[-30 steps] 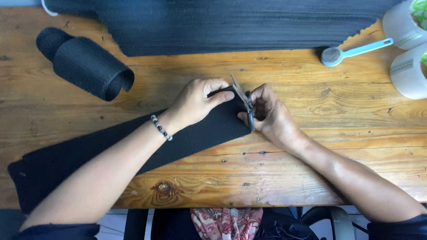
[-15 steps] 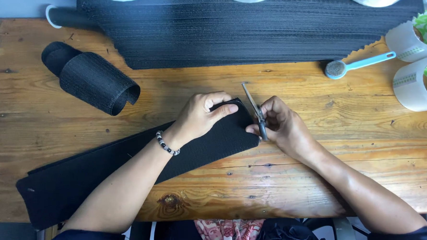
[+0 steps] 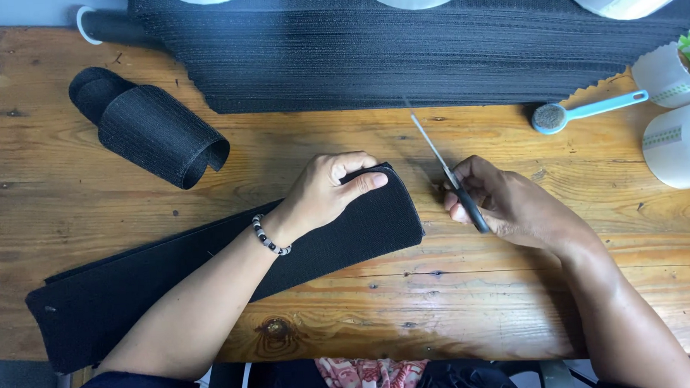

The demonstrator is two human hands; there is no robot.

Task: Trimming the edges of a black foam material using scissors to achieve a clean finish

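Left hand lies flat, fingers spread, pressing down on the near end of the black hook-and-loop strip. The index finger runs along the strip's rounded end edge, likely to keep it from curling or sliding. The strip lies diagonally across the wooden surface, from the lower left edge up to the middle; its far end hangs slightly past the surface's front-left corner. It looks doubled, two layers stacked, but I can't say for sure.

Right hand is closed around the handles of a pair of scissors. Blades are together and point up and away toward the back of the surface, just right of the strip's rounded end, not touching it. There's a clear gap between blade and fabric.

A beaded bracelet sits on the left wrist.

Around them:
- A short rolled piece of the same black material lies back left, well apart from the hands.
- A big stack of black strips runs along the back edge, with its zigzag-cut ends showing at right.
- A small brush with a light blue handle lies just in front of that stack, back right.
- Clear tape rolls sit at the far right edge, and more pale rolls rest on top of the stack.

Everything spare is pushed to the back, with the middle kept for the strip.
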